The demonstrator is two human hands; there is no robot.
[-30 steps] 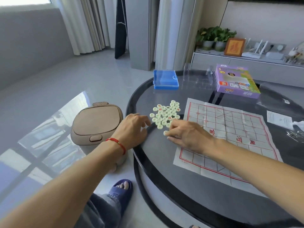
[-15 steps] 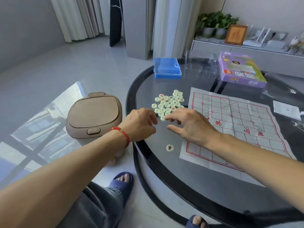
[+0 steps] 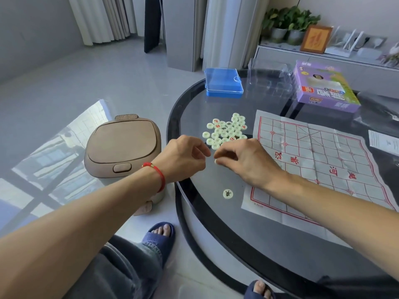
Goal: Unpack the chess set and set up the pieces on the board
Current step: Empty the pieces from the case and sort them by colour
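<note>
Pieces (image 3: 225, 130) are heaped in a loose cluster at frame centre, on the glass counter (image 3: 216, 212), just left of the board (image 3: 323, 160); the board is spread flat to the right of centre and no piece is seen on it; one piece (image 3: 228, 194) lies apart, face up, below the heap and just beside the board's lower left corner.

The right hand (image 3: 244, 160) is held at the heap's lower edge, fingers curled, and a pale disc appears to be pinched at the fingertips (image 3: 217, 161), though the grip is partly hidden; the left hand (image 3: 185, 158) is curled just left of it, near the heap's lower left, and whether anything is held there cannot be told.

The coming move is judged to turn on this: the heap lies up-frame of both hands, the board wholly to the right of them; the right hand is the nearer to the board, so a piece would be carried rightward across the board's left edge; the lone piece lies down-frame of both hands and nearer the right wrist.

A blue case (image 3: 223, 83) and a purple box (image 3: 321, 87) stand further up-frame.
</note>
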